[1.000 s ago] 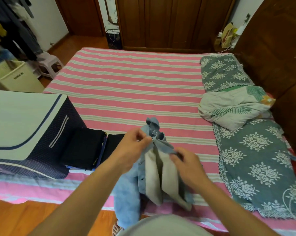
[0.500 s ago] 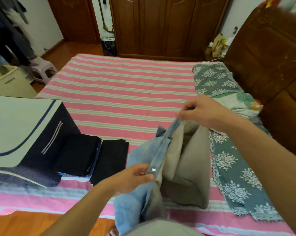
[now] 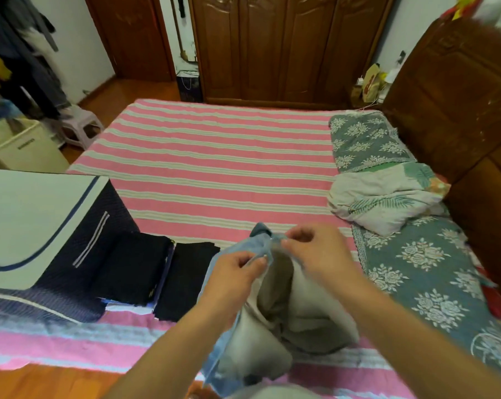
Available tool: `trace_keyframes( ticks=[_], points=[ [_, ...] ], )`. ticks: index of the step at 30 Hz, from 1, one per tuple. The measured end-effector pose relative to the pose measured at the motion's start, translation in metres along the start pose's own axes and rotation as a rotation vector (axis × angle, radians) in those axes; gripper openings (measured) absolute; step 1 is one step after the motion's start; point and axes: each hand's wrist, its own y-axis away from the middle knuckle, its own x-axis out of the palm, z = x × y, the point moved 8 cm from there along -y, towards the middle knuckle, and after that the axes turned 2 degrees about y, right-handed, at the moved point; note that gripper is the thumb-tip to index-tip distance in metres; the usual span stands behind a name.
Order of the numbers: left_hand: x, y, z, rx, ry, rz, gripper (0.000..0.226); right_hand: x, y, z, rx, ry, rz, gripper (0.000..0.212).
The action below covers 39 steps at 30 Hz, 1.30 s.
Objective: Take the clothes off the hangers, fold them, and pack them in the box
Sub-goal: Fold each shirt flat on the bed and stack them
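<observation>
Pinching the blue jacket (image 3: 261, 289) with both hands, left hand (image 3: 237, 272) and right hand (image 3: 315, 254) close together over the bed's (image 3: 220, 156) near edge, you are seemingly working its placket before folding; next, spread it flat.

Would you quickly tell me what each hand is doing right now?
Left hand: fingers pinch the front edge of the blue jacket.
Right hand: fingers pinch the same jacket near its collar.
</observation>
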Motion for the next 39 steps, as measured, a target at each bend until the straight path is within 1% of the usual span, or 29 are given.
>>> trace_keyframes(
  ticks=[2,4,6,8,10,14,17,20,26,27,29,32,34,35,36,37,38,39],
  points=[
    [0.004,0.005,0.001,0.047,-0.019,-0.066,0.052,0.015,0.02,-0.005,-0.046,0.129,-0.094,0.015],
    [0.008,0.012,0.002,0.026,-0.016,-0.093,0.043,0.021,0.035,-0.008,-0.07,0.178,-0.147,0.005],
    [0.01,0.017,0.002,0.028,-0.056,-0.108,0.04,0.027,0.045,-0.014,-0.075,0.115,-0.171,0.005],
    [0.01,0.02,0.001,0.061,-0.15,-0.126,0.033,0.029,0.051,-0.022,-0.03,0.006,-0.201,0.006],
    [0.012,0.021,0.001,0.095,-0.236,-0.146,0.028,0.031,0.053,-0.029,0.016,-0.04,-0.217,0.009],
    [0.01,0.027,0.001,0.097,-0.294,-0.176,0.028,0.041,0.059,-0.029,-0.011,-0.014,-0.164,0.012],
    [0.007,0.028,0.002,0.074,-0.268,-0.171,0.028,0.049,0.063,-0.031,-0.008,-0.055,-0.12,0.017],
    [0.009,0.026,0.006,0.054,-0.221,-0.144,0.029,0.048,0.059,-0.033,-0.014,-0.07,-0.134,0.02],
    [0.009,0.025,0.013,0.102,-0.249,-0.134,0.03,0.047,0.061,-0.032,-0.059,-0.055,-0.119,0.022],
    [0.008,0.024,0.016,0.089,-0.248,-0.137,0.03,0.048,0.06,-0.033,-0.053,-0.045,-0.103,0.022],
    [0.005,0.024,0.023,0.069,-0.246,-0.155,0.029,0.051,0.055,-0.041,-0.001,-0.103,-0.041,0.022],
    [0.0,0.025,0.029,0.016,-0.198,-0.14,0.027,0.065,0.054,-0.048,0.074,-0.294,0.095,0.029],
    [-0.004,0.02,0.03,-0.061,-0.077,-0.122,0.025,0.074,0.058,-0.063,0.063,-0.22,0.131,0.029],
    [-0.009,0.015,0.029,-0.082,0.011,-0.118,0.025,0.077,0.06,-0.074,0.05,-0.118,0.148,0.024],
    [-0.014,0.01,0.025,-0.081,0.09,-0.11,0.026,0.08,0.06,-0.088,0.039,0.021,0.184,0.015],
    [-0.021,0.005,0.021,-0.071,0.126,-0.092,0.026,0.079,0.06,-0.101,0.038,0.147,0.227,0.009],
    [-0.028,0.001,0.017,-0.047,0.102,-0.06,0.025,0.07,0.056,-0.111,0.059,0.217,0.246,0.016],
    [-0.036,-0.003,0.015,-0.007,-0.001,-0.022,0.025,0.054,0.049,-0.115,0.059,0.244,0.238,0.023]
  ],
)
